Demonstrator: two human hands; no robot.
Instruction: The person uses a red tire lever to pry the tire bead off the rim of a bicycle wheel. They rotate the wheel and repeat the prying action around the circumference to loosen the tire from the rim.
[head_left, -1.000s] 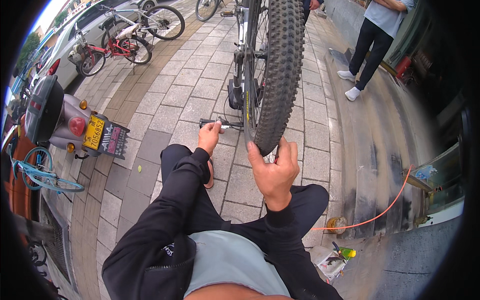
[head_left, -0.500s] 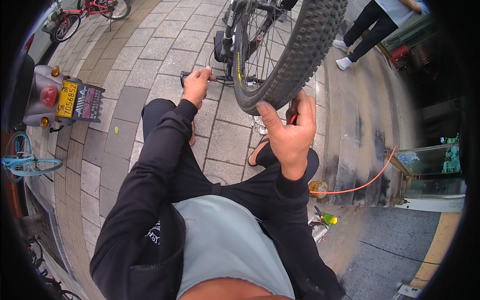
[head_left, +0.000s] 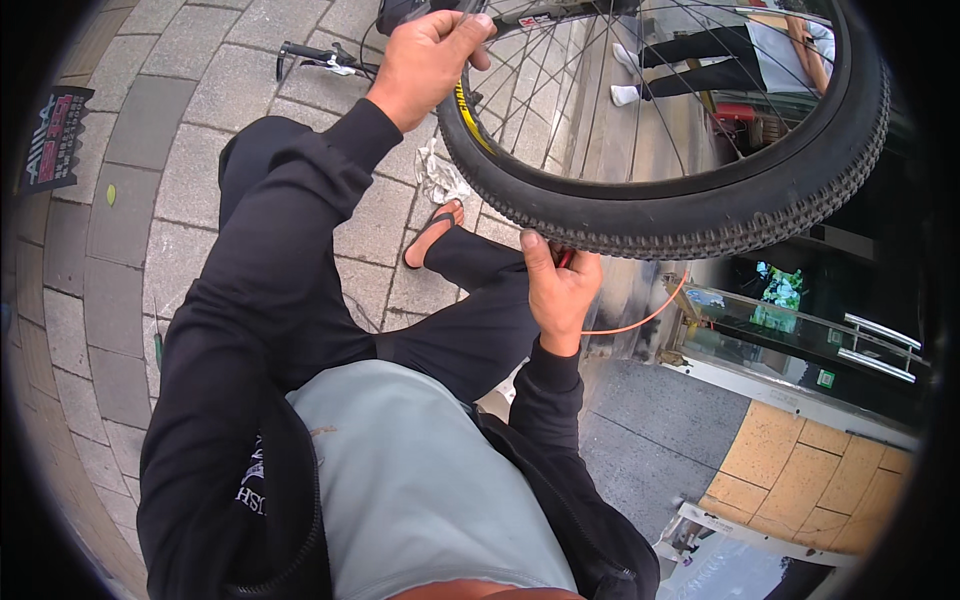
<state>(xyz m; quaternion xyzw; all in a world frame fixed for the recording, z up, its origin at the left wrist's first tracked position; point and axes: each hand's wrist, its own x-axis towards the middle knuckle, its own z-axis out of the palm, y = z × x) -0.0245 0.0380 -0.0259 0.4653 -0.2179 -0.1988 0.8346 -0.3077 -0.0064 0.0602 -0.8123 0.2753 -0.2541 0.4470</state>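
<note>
A bicycle wheel with a knobbly black tyre [head_left: 640, 228] and black rim fills the upper right, its thin spokes crossing the opening. My left hand [head_left: 425, 68] is at the wheel's upper left side, thumb and fingers pinched together by the rim; what they hold, if anything, cannot be made out. Below the tyre is my right hand [head_left: 563, 295], its thumb up against the tread and its fingers curled around a small red object [head_left: 566, 259], mostly hidden. A brake lever with its handlebar grip [head_left: 325, 60] shows left of my left hand, low over the paving.
A crumpled white cloth [head_left: 438, 172] lies on the stone paving by my sandalled foot [head_left: 436, 232]. Beyond the wheel a person in dark trousers [head_left: 700, 62] stands on the steps. An orange hose [head_left: 645, 325] runs toward a glass door [head_left: 800, 320] at right.
My view has swung right, and the wheel now looks larger and further right. My left hand has come from beside the brake lever to the wheel's side. My right hand stays at the tyre.
</note>
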